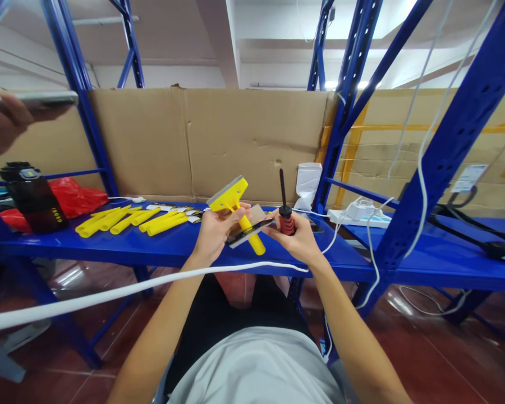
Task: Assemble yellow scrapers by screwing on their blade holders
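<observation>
My left hand (215, 231) is closed round a yellow scraper (227, 197), its wide head tilted up and its handle slanting down to the right. A red-and-black screwdriver (287, 220) stands with its dark shaft upward in my closed right hand (298, 238). Between the two hands is a flat, dark piece with a pale edge (249, 232), crossing the scraper's handle. My right fingertips touch its right end; what it is I cannot make out. Several yellow handles (122, 220) lie in a row on the blue bench (160, 247), left of my left hand.
A dark bottle (33, 199) and a red plastic bag (76, 196) are at the left. Another person's hand (4, 123) holds a phone-like object at upper left. A white cable (143, 286) crosses before the bench. A power strip (359, 216) lies right, near a blue post.
</observation>
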`<state>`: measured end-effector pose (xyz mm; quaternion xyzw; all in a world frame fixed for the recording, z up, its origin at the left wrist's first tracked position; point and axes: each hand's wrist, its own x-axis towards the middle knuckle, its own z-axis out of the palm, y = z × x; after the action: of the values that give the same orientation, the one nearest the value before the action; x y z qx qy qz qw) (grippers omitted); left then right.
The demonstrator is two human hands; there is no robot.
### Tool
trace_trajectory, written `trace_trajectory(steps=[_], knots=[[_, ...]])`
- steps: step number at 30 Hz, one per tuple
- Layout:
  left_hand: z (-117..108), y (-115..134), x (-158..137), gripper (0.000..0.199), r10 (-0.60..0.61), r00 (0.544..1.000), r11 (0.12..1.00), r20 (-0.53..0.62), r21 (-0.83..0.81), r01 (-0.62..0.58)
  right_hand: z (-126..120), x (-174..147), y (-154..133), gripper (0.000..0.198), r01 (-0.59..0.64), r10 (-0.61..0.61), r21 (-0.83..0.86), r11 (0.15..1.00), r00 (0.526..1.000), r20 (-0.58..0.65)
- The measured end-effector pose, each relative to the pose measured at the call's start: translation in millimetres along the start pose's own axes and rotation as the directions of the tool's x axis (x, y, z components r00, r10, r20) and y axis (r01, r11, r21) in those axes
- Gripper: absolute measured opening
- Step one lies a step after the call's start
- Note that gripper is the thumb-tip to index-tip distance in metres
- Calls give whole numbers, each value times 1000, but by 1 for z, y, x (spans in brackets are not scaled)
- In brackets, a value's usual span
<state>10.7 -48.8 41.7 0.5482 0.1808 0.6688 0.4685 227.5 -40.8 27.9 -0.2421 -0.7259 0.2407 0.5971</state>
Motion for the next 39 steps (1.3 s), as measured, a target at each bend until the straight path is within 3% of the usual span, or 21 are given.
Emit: trace_trajectory(steps=[7,11,18,25,31,35,39], knots=[[-5,2,0,50,-13,994,962,109,273,-17,2,2,-7,50,-16,1,-93,996,987,-162],[-5,8,0,44,66,984,921,167,370,-125,3,0,-12,50,-43,36,-25,999,974,-223],[-1,10,-2,34,95,964,839,248,501,-212,4,-2,-20,53,-58,73,71,996,970,-234],[-4,12,-4,31,-51,964,854,260,512,-93,-1,1,-24,47,-92,101,51,994,974,-201],[-4,10,-2,56,-18,990,924,141,380,-38,0,2,-18,49,-110,122,59,992,956,-265],[-1,9,-6,77,-17,984,962,178,270,-32,-2,4,-15,41,-127,133,39,991,928,-348],[4,9,-10,65,41,988,959,150,273,-82,-3,4,-15,46,-122,130,44,992,920,-370]])
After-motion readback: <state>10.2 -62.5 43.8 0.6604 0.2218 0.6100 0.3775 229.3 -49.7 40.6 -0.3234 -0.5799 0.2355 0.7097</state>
